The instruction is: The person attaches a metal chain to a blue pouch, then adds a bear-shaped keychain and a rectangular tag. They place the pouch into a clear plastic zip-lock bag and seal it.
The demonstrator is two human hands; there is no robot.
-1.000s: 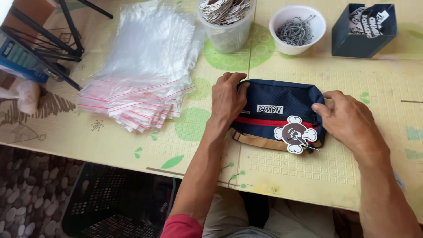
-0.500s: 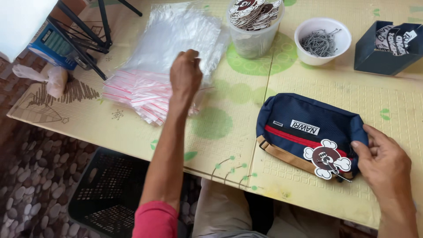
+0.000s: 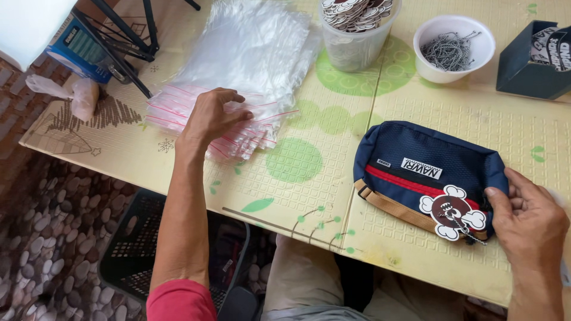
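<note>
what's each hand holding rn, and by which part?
Right hand grips the navy pouch at its right end. Left hand holds nothing; its fingers rest on the stack of clear zip bags near the sealed edges.

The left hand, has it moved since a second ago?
Yes. The left hand left the navy pouch and went leftward across the table to the stack of clear zip bags, where its fingers now rest on the red-striped edges.

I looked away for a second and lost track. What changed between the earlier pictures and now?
The left hand let go of the pouch and moved left onto the stack of clear zip bags, its fingers now resting on the top bags. The right hand stayed at the pouch's right end, by the round tag. The pouch, cup and bowl kept their places on the table.
</note>
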